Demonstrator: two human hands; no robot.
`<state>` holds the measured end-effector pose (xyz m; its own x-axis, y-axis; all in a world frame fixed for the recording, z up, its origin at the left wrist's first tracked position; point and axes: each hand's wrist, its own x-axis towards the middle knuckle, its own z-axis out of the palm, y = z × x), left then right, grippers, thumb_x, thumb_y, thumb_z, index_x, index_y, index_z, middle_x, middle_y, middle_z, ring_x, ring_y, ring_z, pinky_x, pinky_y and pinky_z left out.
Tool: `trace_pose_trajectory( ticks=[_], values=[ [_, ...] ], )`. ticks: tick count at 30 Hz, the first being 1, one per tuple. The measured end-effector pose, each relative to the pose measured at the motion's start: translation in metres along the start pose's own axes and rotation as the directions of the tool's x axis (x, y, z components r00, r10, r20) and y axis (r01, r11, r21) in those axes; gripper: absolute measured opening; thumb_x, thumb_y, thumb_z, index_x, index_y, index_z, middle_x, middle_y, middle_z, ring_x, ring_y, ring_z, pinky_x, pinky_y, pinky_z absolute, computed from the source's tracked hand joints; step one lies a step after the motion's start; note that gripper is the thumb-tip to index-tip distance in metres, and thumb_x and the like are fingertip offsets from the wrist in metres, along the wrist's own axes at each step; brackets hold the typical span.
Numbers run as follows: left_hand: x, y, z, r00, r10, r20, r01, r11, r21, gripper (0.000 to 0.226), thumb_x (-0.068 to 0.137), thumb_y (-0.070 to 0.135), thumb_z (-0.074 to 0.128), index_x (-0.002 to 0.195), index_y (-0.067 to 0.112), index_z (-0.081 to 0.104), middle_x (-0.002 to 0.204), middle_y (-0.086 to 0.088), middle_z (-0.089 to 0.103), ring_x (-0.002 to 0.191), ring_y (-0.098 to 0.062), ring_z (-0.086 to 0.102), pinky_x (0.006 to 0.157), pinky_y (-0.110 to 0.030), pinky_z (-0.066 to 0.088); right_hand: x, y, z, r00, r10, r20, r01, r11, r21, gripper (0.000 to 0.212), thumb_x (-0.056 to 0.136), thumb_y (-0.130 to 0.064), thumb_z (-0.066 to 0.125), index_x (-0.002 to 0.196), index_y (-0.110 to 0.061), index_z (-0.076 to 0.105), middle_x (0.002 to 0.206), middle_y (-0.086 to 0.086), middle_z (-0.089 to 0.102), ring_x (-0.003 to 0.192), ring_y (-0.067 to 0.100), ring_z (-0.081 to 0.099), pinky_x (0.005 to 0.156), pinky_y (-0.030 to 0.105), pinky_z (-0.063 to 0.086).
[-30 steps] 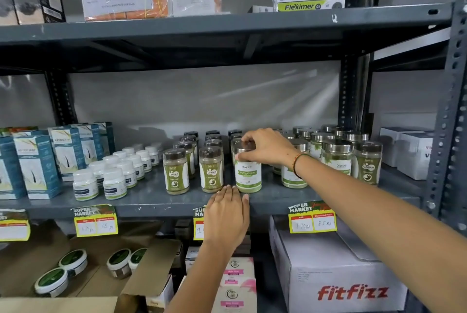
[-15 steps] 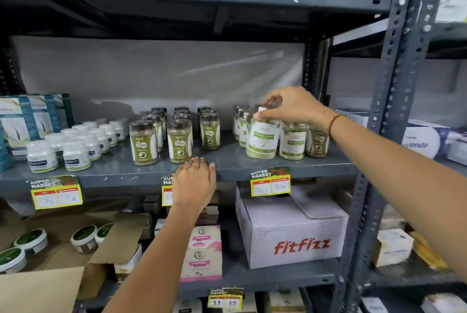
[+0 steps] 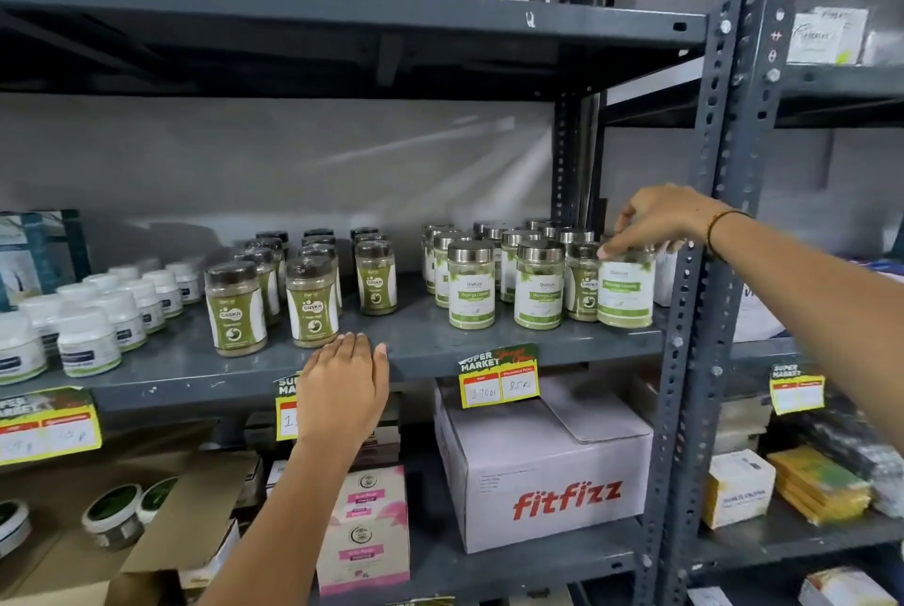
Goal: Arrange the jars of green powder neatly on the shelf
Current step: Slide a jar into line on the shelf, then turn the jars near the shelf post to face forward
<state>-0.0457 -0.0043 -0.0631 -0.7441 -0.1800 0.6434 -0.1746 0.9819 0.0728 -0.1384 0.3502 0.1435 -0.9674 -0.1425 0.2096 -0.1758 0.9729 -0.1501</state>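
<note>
I see steel-lidded jars of green powder (image 3: 470, 285) upright at the grey shelf's (image 3: 420, 341) right end; the rightmost jar (image 3: 625, 288) seems slightly tilted.

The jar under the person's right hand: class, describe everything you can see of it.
The jar is clear, plastic or glass, filled with pale green powder. Its white label has green leaf print and a green band reading Moringa Leaves. It stands upright on the grey metal shelf, at the right end of the front row near the upright post, close beside a dark-lidded Caska jar. The right hand covers its lid, fingers curled over the top.
</note>
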Motion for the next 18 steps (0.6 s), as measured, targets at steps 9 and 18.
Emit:
trace_pose_trajectory(
  ticks=[9, 18],
  values=[
    [0.001, -0.001, 0.003, 1.000, -0.007, -0.008, 0.007, 1.000, 0.002, 0.052, 0.096, 0.039, 0.031, 0.107, 0.005, 0.068, 0.109, -0.013, 0.071, 0.106, -0.027, 0.064, 0.093, -0.040, 0.049, 0.018, 0.009, 0.015, 0.993, 0.104, 0.049, -0.102, 0.994, -0.034, 0.050, 0.075, -0.045, 0.080, 0.101, -0.005, 0.069, 0.096, 0.009, 0.069, 0.088, 0.027, 0.073, 0.071, 0.035, 0.063],
    [0.000, 0.000, 0.002, 1.000, -0.008, 0.002, 0.008, 1.000, -0.008, 0.057, 0.096, 0.041, 0.025, 0.109, 0.006, 0.068, 0.110, -0.012, 0.071, 0.107, -0.026, 0.063, 0.095, -0.040, 0.048, 0.016, 0.004, 0.018, 0.989, 0.143, 0.038, -0.138, 0.983, -0.120, 0.059, 0.085, -0.048, 0.069, 0.123, -0.004, 0.059, 0.124, 0.014, 0.060, 0.105, 0.030, 0.065, 0.091, 0.039, 0.056]
  ],
)
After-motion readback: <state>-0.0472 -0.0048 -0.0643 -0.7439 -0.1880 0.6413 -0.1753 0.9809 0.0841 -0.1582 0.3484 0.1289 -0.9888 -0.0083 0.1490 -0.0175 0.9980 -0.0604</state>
